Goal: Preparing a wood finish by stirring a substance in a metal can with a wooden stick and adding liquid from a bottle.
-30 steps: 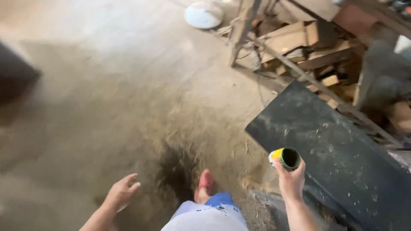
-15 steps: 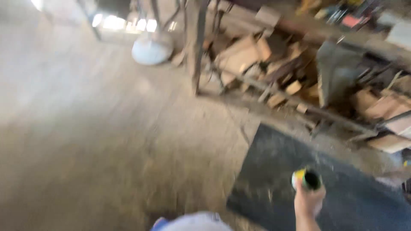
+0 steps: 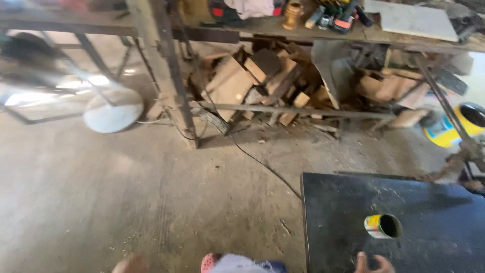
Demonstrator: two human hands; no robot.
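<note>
Yellow-labelled and open-mouthed, the small tin can [image 3: 382, 226] lay on its side on the dusty black panel [image 3: 434, 202], just above the right hand [image 3: 373, 263], whose fingers were spread loose and held nothing. The left hand [image 3: 130, 264] was only a blur at the frame's edge; I could not tell its state. A good pickup, I judged, meant closing around the can's body, since it looked ready to roll.

A small yellow-labelled can [image 3: 382, 226] lies on a dark board [image 3: 434, 212] at 5 o'clock, the right hand [image 3: 373, 263] open just below it. Wood offcuts [image 3: 262, 83] crowd beneath a workbench [image 3: 323, 28] at 12 o'clock.
</note>
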